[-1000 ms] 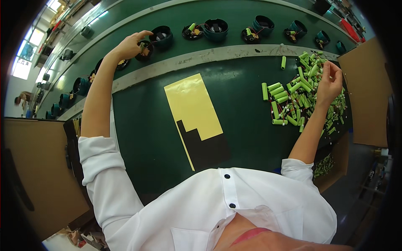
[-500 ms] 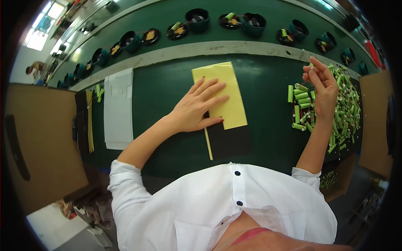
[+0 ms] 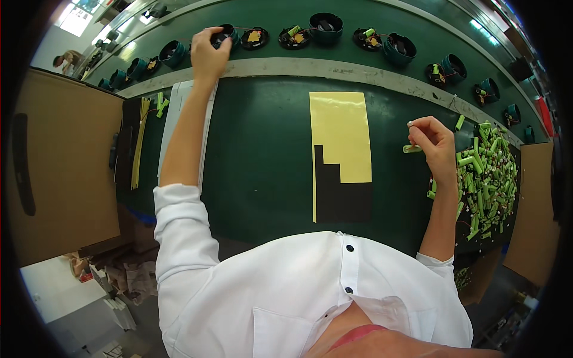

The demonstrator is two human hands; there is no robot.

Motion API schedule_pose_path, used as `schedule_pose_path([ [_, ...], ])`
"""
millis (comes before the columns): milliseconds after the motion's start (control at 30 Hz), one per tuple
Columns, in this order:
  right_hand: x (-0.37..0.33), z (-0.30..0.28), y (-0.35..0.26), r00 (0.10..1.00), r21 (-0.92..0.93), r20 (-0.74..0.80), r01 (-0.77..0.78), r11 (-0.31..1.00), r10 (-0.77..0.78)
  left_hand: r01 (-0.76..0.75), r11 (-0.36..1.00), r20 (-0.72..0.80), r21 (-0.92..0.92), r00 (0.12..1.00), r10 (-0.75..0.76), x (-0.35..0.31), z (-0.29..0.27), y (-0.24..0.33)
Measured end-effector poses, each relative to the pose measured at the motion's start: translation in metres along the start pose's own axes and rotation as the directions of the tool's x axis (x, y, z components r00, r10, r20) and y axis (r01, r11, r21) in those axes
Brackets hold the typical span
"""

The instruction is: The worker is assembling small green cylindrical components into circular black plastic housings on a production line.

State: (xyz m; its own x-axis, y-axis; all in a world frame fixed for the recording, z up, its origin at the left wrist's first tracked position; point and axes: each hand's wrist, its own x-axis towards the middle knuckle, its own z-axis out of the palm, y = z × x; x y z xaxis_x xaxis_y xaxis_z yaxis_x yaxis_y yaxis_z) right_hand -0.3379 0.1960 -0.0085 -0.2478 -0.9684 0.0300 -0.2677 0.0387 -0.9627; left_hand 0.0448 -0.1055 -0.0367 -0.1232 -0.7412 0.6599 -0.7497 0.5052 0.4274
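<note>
At the far left, my left hand (image 3: pixel 210 55) is over the work line, its curved fingers and thumb apart at the rim of a dark green round housing (image 3: pixel 228 39). Whether they grip the rim is hard to see. My right hand (image 3: pixel 434 143) pinches the small white connector of a green cylindrical battery (image 3: pixel 412 149), which hangs below the fingertips. Between my arms lies a yellow sheet (image 3: pixel 340 125) on the table. Its lower part shows a stepped black area (image 3: pixel 346 203), with a thin yellow strip along the left edge.
A pile of green batteries (image 3: pixel 486 179) lies at the right, beside a cardboard box (image 3: pixel 528 209). White flat panels (image 3: pixel 173 119), black and yellow strips (image 3: pixel 136 143) and another cardboard box (image 3: pixel 65 161) are at the left. Several housings and round black covers (image 3: pixel 294 37) line the far side.
My left hand has left the yellow sheet and reached far left to a housing. My right hand has moved nearer and leftward, off the pile, with a battery now hanging from it.
</note>
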Motion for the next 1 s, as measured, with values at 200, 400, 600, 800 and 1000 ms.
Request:
schedule_pose_path([
  [200,0.008,0.006,0.021,0.997,-0.035,0.055,-0.044,0.998,0.045,0.212,0.954,0.198,0.21,0.947,-0.253,0.03,0.04,-0.04],
  [400,0.009,0.004,0.024,0.998,-0.035,0.05,-0.048,0.998,0.05,0.207,0.976,0.182,0.076,0.959,-0.217,0.022,0.028,-0.013],
  [600,0.005,0.001,0.016,0.998,-0.045,0.046,-0.029,0.999,0.031,-0.001,0.967,0.384,-0.256,0.918,0.102,0.0,-0.031,0.073],
  [800,0.0,0.004,0.011,0.994,-0.084,0.084,0.071,0.994,-0.064,-0.022,0.8,0.564,-0.599,0.698,0.441,-0.032,-0.028,0.121],
  [1000,-0.005,0.011,0.004,0.966,-0.198,0.258,0.08,0.977,-0.027,-0.038,0.824,0.636,-0.565,0.617,0.464,-0.067,0.003,0.147],
])
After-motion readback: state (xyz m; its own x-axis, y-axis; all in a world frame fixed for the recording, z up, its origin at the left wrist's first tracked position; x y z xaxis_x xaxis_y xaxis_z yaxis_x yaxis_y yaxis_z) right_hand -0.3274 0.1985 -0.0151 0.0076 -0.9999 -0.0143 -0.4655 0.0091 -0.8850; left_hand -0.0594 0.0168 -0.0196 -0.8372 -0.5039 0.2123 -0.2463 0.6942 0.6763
